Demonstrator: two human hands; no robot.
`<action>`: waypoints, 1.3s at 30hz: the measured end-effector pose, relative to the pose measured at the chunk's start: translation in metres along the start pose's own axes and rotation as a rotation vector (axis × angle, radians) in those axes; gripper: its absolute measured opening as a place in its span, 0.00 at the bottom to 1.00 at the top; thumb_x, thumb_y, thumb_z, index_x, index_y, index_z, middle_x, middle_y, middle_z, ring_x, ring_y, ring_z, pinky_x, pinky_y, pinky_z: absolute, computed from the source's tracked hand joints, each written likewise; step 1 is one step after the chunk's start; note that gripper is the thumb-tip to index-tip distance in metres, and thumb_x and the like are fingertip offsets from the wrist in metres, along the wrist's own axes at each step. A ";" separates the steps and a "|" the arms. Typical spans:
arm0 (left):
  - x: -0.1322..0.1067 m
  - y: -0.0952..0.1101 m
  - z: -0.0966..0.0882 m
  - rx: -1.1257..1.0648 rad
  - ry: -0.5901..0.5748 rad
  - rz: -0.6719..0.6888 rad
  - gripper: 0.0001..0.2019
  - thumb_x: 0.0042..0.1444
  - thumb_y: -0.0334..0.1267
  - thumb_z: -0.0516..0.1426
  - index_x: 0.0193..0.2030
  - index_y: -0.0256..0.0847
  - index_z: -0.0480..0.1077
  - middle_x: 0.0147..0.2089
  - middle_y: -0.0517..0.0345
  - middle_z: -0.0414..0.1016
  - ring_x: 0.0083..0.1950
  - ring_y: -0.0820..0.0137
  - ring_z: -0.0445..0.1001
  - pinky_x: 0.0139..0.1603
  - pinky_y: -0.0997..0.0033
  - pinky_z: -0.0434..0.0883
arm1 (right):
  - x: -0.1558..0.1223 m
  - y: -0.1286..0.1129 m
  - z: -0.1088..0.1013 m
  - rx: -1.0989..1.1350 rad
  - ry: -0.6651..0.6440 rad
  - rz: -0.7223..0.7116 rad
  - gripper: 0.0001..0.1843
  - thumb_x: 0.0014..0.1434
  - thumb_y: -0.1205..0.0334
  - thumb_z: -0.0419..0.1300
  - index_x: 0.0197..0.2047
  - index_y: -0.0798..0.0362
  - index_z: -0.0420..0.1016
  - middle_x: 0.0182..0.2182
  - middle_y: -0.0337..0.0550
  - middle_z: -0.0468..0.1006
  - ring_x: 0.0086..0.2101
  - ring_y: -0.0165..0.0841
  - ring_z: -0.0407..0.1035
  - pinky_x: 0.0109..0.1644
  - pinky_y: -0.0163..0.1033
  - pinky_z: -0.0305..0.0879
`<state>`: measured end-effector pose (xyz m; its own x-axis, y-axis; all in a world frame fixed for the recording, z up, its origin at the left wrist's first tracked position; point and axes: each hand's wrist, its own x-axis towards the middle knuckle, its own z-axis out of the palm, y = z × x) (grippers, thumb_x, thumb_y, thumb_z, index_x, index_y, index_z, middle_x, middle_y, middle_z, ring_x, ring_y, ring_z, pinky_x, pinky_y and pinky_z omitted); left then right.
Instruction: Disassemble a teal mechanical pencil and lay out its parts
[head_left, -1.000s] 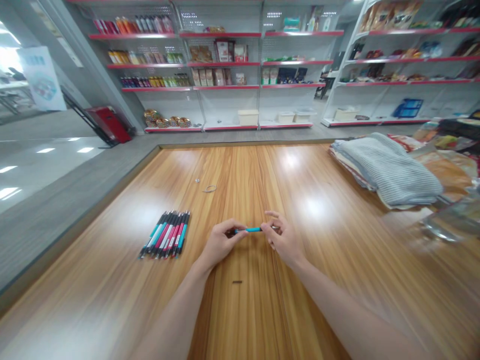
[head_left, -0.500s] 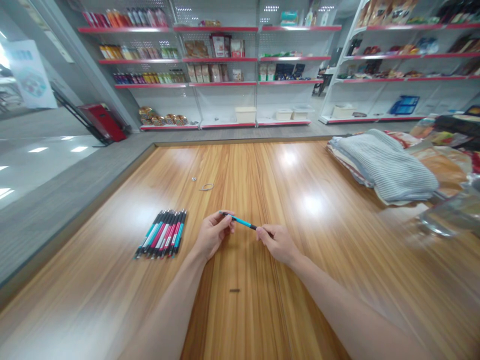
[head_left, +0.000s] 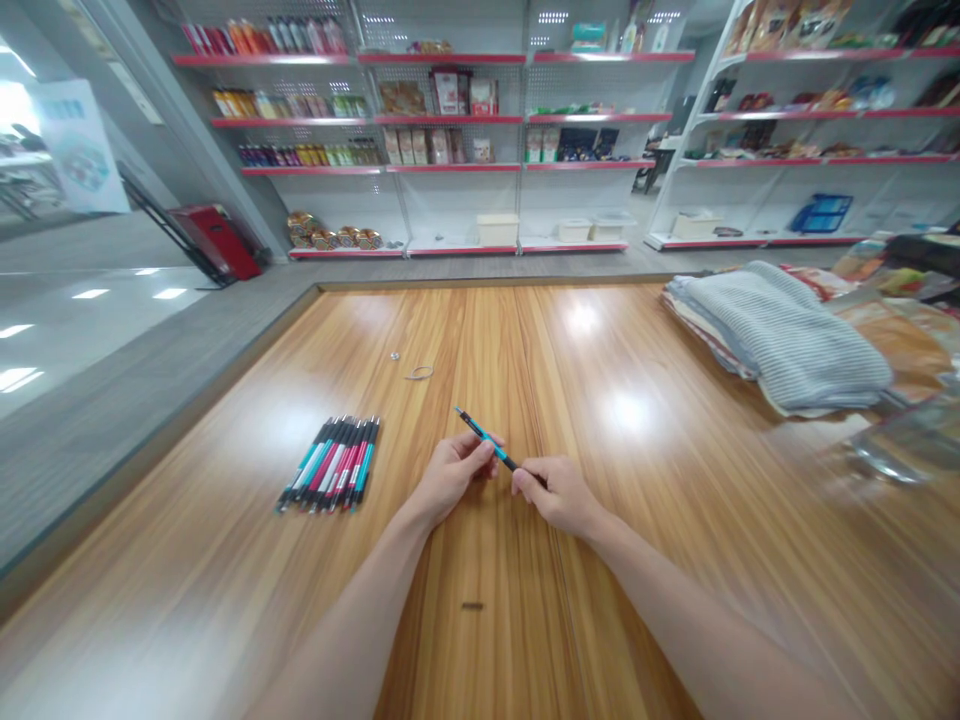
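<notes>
"Where's the pen (head_left: 505,461)?"

"Between the two hands, above the middle of the table (head_left: 600,560). It's blue and black and held aslant, one end pointing toward the table's far left corner."

"What are the fingers doing?"

"Thumb and fingers of the left hand (head_left: 457,472) are clamped on the middle of it. The right hand (head_left: 556,490) is closed round its black lower end."

"And the row of pens (head_left: 330,465)?"

"Over toward the left edge, side by side: teal, white and pink barrels with black ends."

"Anything farther off?"

"A thin pale loop (head_left: 420,373) and a tiny round piece (head_left: 394,356) lie toward the far edge, the piece closer to the far left corner. Folded striped cloth (head_left: 795,335) sits by the far edge, on the right."

"Nearer the person?"

"A small dark strip (head_left: 472,605), flat on the wood."
</notes>
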<state>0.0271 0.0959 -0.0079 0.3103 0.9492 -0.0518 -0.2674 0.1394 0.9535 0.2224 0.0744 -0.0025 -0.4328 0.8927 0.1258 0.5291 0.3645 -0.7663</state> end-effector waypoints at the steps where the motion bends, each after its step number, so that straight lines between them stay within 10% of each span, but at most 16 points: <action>1: 0.001 -0.002 0.000 0.011 0.013 0.007 0.17 0.53 0.46 0.62 0.42 0.34 0.73 0.28 0.56 0.71 0.29 0.74 0.70 0.31 0.75 0.65 | 0.000 0.000 0.000 0.001 -0.011 -0.001 0.21 0.65 0.54 0.49 0.28 0.54 0.75 0.19 0.38 0.72 0.22 0.28 0.64 0.28 0.32 0.55; 24: 0.004 -0.007 0.022 -0.186 0.205 0.099 0.16 0.50 0.45 0.64 0.35 0.32 0.70 0.27 0.59 0.69 0.24 0.75 0.68 0.25 0.75 0.69 | -0.003 -0.014 0.016 -0.007 0.209 -0.053 0.21 0.66 0.55 0.50 0.26 0.56 0.72 0.21 0.39 0.69 0.22 0.27 0.60 0.29 0.34 0.51; 33: -0.004 0.008 0.024 -0.462 -0.134 -0.030 0.10 0.57 0.40 0.59 0.43 0.37 0.68 0.39 0.52 0.73 0.24 0.75 0.69 0.18 0.79 0.64 | 0.002 -0.014 0.011 0.580 -0.136 -0.051 0.21 0.66 0.52 0.48 0.35 0.58 0.75 0.23 0.40 0.73 0.26 0.28 0.64 0.33 0.32 0.58; 39: -0.003 0.011 0.023 -0.608 -0.080 0.014 0.10 0.58 0.33 0.59 0.47 0.36 0.69 0.34 0.57 0.73 0.40 0.68 0.75 0.43 0.67 0.73 | 0.004 -0.007 0.010 0.633 -0.185 -0.004 0.23 0.66 0.51 0.49 0.26 0.57 0.70 0.18 0.39 0.71 0.20 0.25 0.60 0.27 0.32 0.55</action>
<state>0.0441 0.0878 0.0091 0.3640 0.9314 0.0042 -0.7371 0.2853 0.6126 0.2097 0.0728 -0.0027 -0.5819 0.8109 0.0620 0.0205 0.0908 -0.9957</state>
